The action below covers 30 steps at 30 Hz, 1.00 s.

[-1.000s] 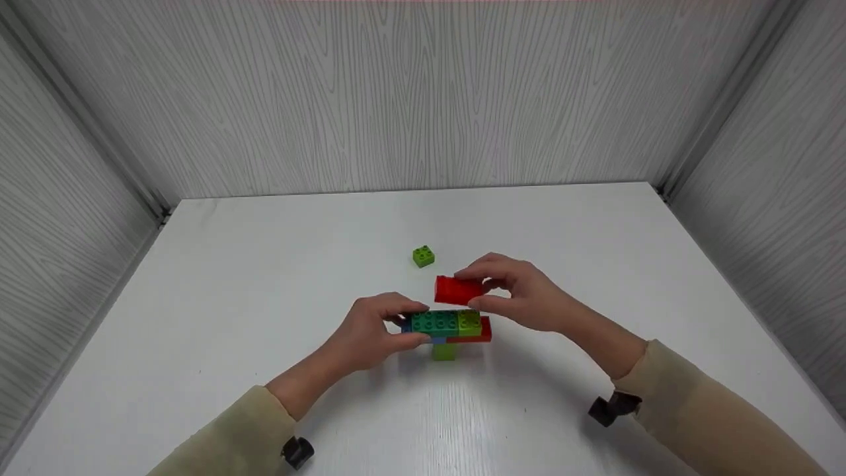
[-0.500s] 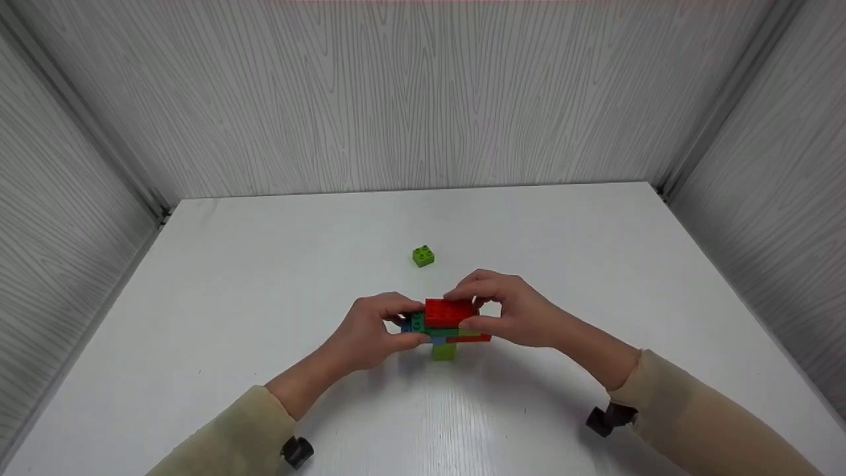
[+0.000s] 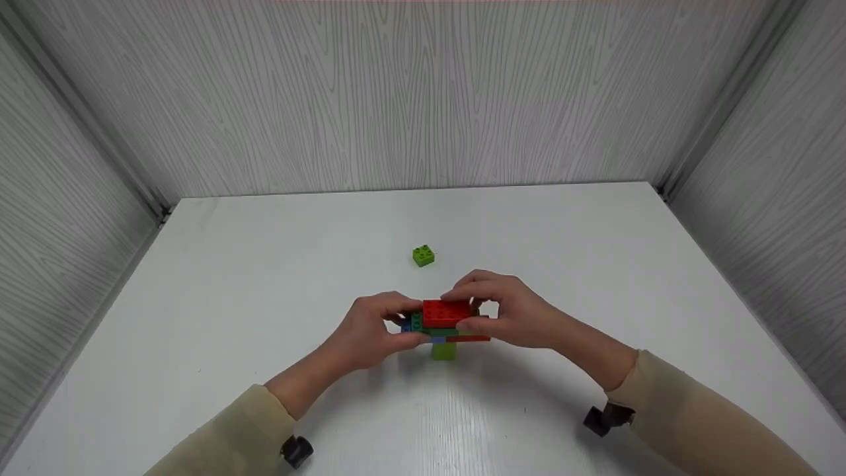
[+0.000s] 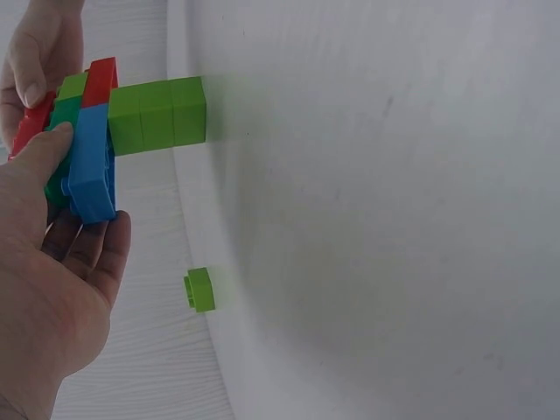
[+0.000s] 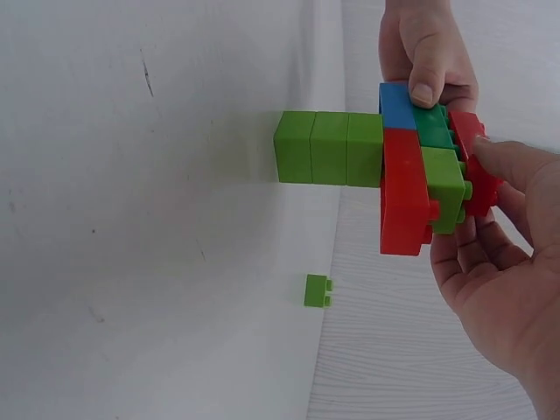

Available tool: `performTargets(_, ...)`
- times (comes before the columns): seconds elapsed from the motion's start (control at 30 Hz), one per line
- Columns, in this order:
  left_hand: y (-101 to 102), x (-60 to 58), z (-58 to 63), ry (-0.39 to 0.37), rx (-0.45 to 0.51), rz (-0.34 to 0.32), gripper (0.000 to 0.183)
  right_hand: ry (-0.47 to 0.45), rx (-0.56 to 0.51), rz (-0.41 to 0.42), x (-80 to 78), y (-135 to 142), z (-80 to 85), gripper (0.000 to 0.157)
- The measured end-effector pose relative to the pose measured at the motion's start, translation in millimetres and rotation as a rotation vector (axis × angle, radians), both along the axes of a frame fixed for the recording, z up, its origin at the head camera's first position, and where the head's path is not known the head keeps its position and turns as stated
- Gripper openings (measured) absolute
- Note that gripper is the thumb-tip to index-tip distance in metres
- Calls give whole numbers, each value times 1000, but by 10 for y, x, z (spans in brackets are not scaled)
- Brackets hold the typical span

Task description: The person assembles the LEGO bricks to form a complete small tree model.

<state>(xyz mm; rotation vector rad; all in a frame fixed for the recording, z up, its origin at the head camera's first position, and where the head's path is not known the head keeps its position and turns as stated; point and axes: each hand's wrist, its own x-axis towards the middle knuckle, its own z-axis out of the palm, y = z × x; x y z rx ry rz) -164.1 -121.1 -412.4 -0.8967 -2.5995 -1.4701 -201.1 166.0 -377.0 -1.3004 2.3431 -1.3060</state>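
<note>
A stack of toy building bricks stands on the table. Its base is a column of three light green bricks [image 5: 328, 149]. Across the column lie a blue brick [image 4: 91, 162] and a red brick [image 5: 404, 192], end to end. Above them sit a dark green brick [image 3: 416, 322] and a light green brick [image 5: 444, 179]. My left hand [image 3: 370, 334] holds the stack's left end, thumb on the near side and fingers behind. Between thumb and fingers, my right hand [image 3: 515, 311] pinches another red brick [image 3: 443, 315], studs up, right on top of the green layer.
One loose light green brick [image 3: 423, 256] lies on the white table [image 3: 297, 251] behind the stack. Grey wood-grain panels [image 3: 410, 99] rise at the back and both sides. Dark wrist cameras sit by both sleeves.
The right hand has brought the red brick down and slightly left onto the green layer, covering most of its studs. It was tilted above the stack and now lies level. My left hand stays put.
</note>
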Motion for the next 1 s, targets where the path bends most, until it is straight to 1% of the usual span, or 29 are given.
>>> performTargets(0.13,-6,2,11,3,1,-4,44,5,14,-3,7,-8,12,37)
performTargets(0.3,-6,-1,60,19,21,3,48,29,32,-11,11,-3,13,40)
performTargets(0.47,8,-4,113,36,40,-6,43,45,15,-14,11,32,-15,42)
performTargets(0.57,8,-9,135,27,40,-8,40,39,-3,-24,18,65,-31,41)
performTargets(0.7,3,-18,143,13,31,-4,36,31,-18,-44,29,100,-57,37)
performTargets(1.0,5,-21,172,24,51,-25,32,16,-20,-69,54,94,-62,34)
